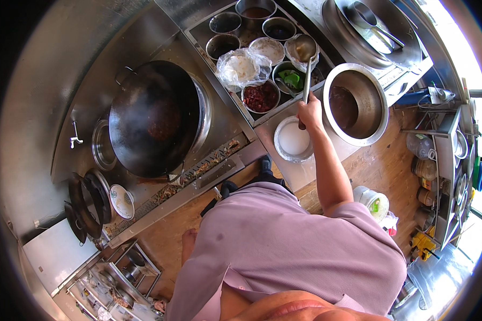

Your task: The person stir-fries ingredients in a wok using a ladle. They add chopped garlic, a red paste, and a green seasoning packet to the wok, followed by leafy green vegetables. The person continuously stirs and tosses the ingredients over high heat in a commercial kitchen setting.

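My right hand (311, 111) grips the wooden-ended handle of a steel ladle (307, 76). The ladle's bowl rests in or just above a plastic-lined container (292, 52) among the seasoning pots. Below that hand sits a bowl of white liquid or paste (292, 138). Beside it, a large metal basin (372, 108) holds brownish liquid. To the left, a black wok (144, 136) steams on the stove with dark reddish food (164, 120) in it. My left hand (189, 236) hangs low at my side, mostly hidden by my shirt; its fingers are unclear.
Metal pots hold red chopped seasoning (261, 97), green pieces (290, 79) and dark liquids. A food-littered drain channel (209, 158) borders the stove. Spare woks (84, 204) and a white bowl (121, 202) stand left. A white bucket (379, 206) is on the floor, near shelving (446, 136).
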`<state>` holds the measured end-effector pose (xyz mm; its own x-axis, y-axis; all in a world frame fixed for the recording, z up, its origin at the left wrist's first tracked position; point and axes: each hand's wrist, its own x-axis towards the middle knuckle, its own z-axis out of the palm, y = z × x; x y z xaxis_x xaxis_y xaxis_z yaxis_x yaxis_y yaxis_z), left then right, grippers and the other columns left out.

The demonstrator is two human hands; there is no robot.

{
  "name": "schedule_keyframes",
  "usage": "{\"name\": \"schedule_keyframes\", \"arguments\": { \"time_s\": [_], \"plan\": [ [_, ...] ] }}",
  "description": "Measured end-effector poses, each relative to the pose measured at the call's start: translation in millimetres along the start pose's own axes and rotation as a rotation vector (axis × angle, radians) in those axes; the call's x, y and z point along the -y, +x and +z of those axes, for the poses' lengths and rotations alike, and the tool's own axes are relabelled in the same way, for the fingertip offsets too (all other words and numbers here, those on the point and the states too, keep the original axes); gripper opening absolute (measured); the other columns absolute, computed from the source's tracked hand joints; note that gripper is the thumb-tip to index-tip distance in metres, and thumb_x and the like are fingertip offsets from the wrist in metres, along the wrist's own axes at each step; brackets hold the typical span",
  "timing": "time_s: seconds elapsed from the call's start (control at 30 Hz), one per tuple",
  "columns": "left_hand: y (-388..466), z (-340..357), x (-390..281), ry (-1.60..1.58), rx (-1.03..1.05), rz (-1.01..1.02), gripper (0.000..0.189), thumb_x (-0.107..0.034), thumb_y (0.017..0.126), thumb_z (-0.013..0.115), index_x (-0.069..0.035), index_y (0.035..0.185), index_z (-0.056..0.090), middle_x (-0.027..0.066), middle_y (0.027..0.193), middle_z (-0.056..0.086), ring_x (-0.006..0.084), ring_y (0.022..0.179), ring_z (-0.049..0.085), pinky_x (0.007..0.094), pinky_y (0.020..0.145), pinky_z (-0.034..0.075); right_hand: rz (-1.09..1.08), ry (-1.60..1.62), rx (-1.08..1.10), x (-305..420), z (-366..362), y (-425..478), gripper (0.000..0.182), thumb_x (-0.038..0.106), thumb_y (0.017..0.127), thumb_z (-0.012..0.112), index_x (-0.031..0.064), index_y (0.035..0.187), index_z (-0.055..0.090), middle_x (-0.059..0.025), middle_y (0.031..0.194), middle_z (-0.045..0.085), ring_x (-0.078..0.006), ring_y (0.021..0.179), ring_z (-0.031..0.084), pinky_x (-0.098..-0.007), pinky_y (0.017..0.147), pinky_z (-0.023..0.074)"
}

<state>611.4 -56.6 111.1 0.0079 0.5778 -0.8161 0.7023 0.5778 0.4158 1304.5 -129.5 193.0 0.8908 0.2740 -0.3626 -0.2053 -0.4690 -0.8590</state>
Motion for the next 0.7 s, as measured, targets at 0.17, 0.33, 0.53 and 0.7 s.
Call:
{"name": "schedule_keyframes", "arguments": {
  "time_s": [0.17, 0.33, 0.53, 0.7],
  "plan": [
    [5, -6, 12, -0.017, -0.001, 0.014, 0.018, -0.006, 0.086, 0.045, -0.001, 0.1, 0.056, 0.0054, 0.069, 0.056, 0.014, 0.052, 0.05, 0.0252, 0.043, 0.038, 0.024, 0.104, 0.011, 20, -3, -15, 0.039, 0.0, 0.081, 0.046, -0.0004, 0.119, 0.05, -0.0065, 0.054, 0.049, -0.0144, 0.037, 0.047, -0.0288, 0.032, 0.0345],
    [16, -16, 13, -0.373, 0.022, -0.117, 0.022, -0.002, 0.085, 0.046, 0.001, 0.104, 0.056, 0.0054, 0.07, 0.057, 0.0124, 0.053, 0.05, 0.0235, 0.043, 0.037, 0.075, 0.494, 0.074, 13, -5, -12, 0.03, -0.001, 0.08, 0.047, 0.0021, 0.11, 0.052, -0.0046, 0.058, 0.049, -0.0119, 0.039, 0.046, -0.0253, 0.031, 0.0338],
    [9, -4, -3, -0.113, -0.013, -0.037, 0.026, 0.003, 0.082, 0.046, 0.0, 0.106, 0.056, 0.0053, 0.071, 0.057, 0.0108, 0.054, 0.052, 0.0213, 0.043, 0.037, -0.005, 0.015, -0.004, 20, -1, -15, 0.045, 0.002, 0.081, 0.046, -0.0003, 0.125, 0.047, -0.007, 0.055, 0.051, -0.0151, 0.037, 0.048, -0.0296, 0.03, 0.0351],
    [5, -4, 8, -0.032, -0.002, 0.007, 0.024, 0.001, 0.083, 0.046, -0.001, 0.105, 0.056, 0.0053, 0.07, 0.057, 0.0113, 0.054, 0.052, 0.0217, 0.042, 0.037, -0.051, -0.38, -0.064, -6, 16, 12, 0.048, 0.005, 0.079, 0.048, -0.0029, 0.127, 0.048, -0.0171, 0.065, 0.062, -0.0253, 0.047, 0.061, -0.0356, 0.046, 0.0493]
  ]
}}
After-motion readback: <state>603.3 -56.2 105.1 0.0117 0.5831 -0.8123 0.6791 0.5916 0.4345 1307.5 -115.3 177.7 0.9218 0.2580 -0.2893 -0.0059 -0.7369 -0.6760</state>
